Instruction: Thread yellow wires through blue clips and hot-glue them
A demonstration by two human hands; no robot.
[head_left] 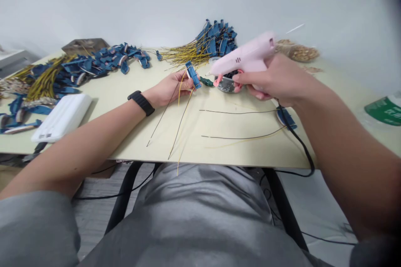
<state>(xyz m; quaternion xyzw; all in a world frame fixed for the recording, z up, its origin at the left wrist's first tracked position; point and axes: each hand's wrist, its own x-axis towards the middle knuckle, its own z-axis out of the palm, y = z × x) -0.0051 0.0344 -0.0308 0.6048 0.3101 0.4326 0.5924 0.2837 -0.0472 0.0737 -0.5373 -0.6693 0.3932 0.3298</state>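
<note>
Pinched in my left hand [175, 88] is a small blue plastic part [193, 75], tilted, with thin black and yellow wires trailing down over the table edge. My right hand [269, 79] is wrapped round the handle of a pale pink glue gun [242, 55] with a coral trigger. Its nozzle points left, a little to the right of the blue part and apart from it. Below the gun stands a small clear tub [226, 85] of dark pieces, with a dark green object [206, 81] beside it. Another wired blue part [286, 118] lies under my right wrist.
Heaped at the left are many wired blue parts [103, 63]; another bundle [216, 39] rests against the wall. A white box-shaped device [62, 117] sits near my left forearm. At the right are a bag of tan bits [297, 51] and a green-labelled container [384, 110]. A black cord [302, 146] hangs from the gun.
</note>
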